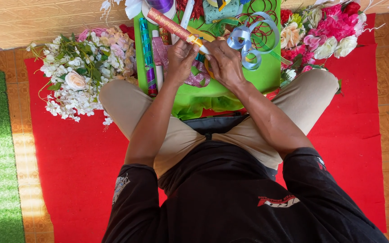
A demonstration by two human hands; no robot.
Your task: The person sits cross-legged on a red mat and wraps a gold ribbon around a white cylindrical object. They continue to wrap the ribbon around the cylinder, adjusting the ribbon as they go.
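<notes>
I hold a red glitter-wrapped stick (pixel 171 26) above the green cloth (pixel 266 74): my left hand (pixel 181 56) and right hand (pixel 223 60) pinch its near end. Its long axis slants away to the upper left.

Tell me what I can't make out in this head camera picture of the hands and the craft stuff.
- Left hand and right hand: the fingers curl around the red glitter stick, hiding the grip.
- Purple ribbon roll: cut off by the top edge.
- Green mat: its near edge is hidden behind the forearms.
- Pink and white flowers: partly cropped at the top.
</notes>
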